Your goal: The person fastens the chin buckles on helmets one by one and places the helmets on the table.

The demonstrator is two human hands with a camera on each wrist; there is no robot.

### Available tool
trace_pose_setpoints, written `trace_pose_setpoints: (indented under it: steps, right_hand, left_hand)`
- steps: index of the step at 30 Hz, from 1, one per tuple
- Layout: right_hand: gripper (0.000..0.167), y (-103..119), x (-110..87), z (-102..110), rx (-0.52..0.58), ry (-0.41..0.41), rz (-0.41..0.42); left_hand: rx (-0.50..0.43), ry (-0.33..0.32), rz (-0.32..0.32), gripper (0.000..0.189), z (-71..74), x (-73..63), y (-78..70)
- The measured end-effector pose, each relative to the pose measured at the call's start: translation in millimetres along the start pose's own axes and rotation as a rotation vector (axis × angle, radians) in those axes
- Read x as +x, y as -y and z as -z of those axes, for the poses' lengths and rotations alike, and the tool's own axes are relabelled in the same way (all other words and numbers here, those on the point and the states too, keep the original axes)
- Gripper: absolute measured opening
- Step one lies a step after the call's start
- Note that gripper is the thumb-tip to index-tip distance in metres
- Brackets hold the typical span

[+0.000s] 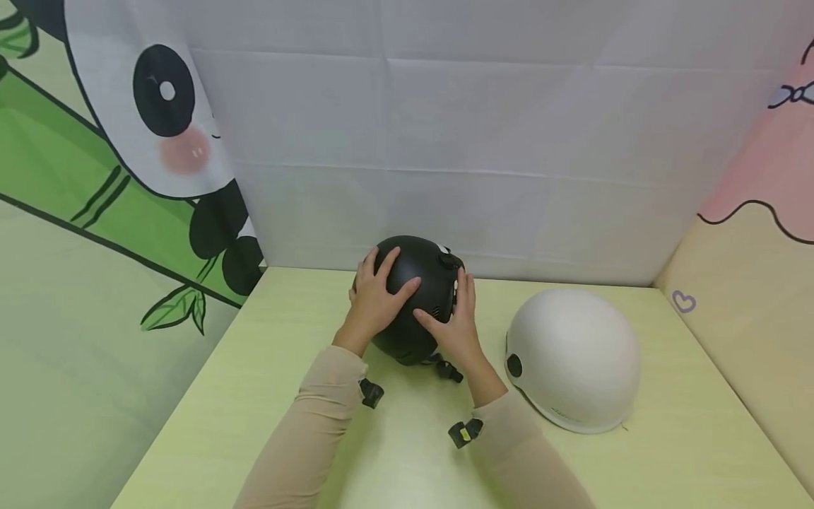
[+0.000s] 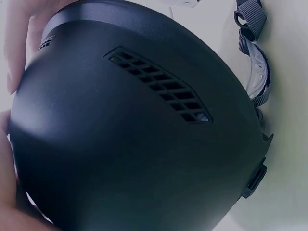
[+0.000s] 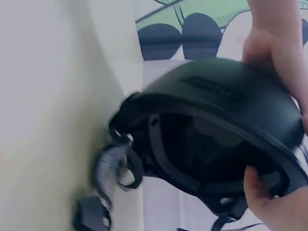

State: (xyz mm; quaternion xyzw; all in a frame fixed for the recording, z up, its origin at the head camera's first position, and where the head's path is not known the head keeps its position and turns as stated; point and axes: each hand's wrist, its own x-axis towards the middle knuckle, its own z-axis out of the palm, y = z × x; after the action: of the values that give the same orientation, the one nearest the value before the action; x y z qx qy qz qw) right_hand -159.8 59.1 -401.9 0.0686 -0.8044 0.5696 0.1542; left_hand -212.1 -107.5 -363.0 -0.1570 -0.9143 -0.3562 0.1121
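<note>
- One black helmet is over the far part of the table; left hand grips its shell, right hand its rim.
- I'd keep both grips even, dangling strap clear of fingers.

Tabletop left edge — free lane to back corner | near back edge: black helmet, wall behind | right side: white helmet | between helmets — narrow gap, right forearm at its front

Soft, even light leaves faint shadows on the table, while the right wrist view blurs the chin strap.
</note>
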Motion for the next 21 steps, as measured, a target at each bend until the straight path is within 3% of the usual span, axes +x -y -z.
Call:
trace_pose_setpoints:
  steps: [5,12,21]
  right_hand:
    - [0.096,-2.2,-8.4,-13.7,0.095,0.005,-0.027]
    - [0.088,6.7,-12.0,-18.3,0.205,0.087,-0.058]
    - [0.083,5.7,-9.8,-28.6,0.298,0.092,0.009]
  left_hand:
    - [0.007,-0.015,0.013,0.076,2.6,-2.6,5.8]
    - [-0.051,-0.012,0.057,0.075,7.3,-7.6,11.1]
    - [-0.186,-0.019,0.062,0.072,6.7,-19.9,24.2]
